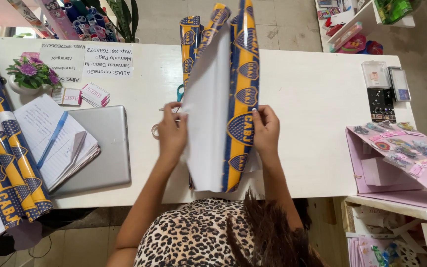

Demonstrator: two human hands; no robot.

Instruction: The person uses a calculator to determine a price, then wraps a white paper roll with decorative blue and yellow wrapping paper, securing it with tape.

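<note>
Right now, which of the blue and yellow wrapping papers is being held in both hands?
The sheet at the table's middle, folded to show its white back, pinched by the left hand and right hand. The rolls at the left edge lie untouched.

Over on the left of the white table (317,99) sits a grey laptop (106,148), shut, with an open notebook (50,141) overlapping its left edge and a blue pen (53,139) lying across the page. Behind them, a small pot of purple flowers (30,74) stands near some printed paper notices (87,60), and more blue-and-yellow rolls (6,163) hang off the left edge. Far right, a pink folder (396,163) lies open with little colourful trinkets on it, just in front of two clear cases (384,81).
</note>
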